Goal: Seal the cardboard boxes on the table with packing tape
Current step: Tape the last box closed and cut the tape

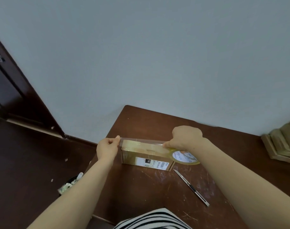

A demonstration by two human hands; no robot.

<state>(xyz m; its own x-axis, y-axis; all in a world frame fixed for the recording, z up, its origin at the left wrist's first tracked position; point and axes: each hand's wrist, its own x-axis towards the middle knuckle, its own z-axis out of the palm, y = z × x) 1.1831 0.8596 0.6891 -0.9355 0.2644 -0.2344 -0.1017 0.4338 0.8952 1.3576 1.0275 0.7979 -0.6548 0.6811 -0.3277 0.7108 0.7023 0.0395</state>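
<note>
A small cardboard box (144, 154) with a white shipping label lies on the brown table (141, 187). A clear strip of packing tape (141, 140) is stretched just above the box's far top edge. My left hand (108, 148) pinches the strip's free end at the box's left end. My right hand (185, 138) grips the tape roll (185, 157) at the box's right end, thumb on the tape where it leaves the roll.
A utility knife (191, 187) lies on the table to the right of the box, blade toward it. A stack of flattened cardboard (283, 142) sits at the table's right edge. A bin with scraps (70, 184) stands on the dark floor left of the table.
</note>
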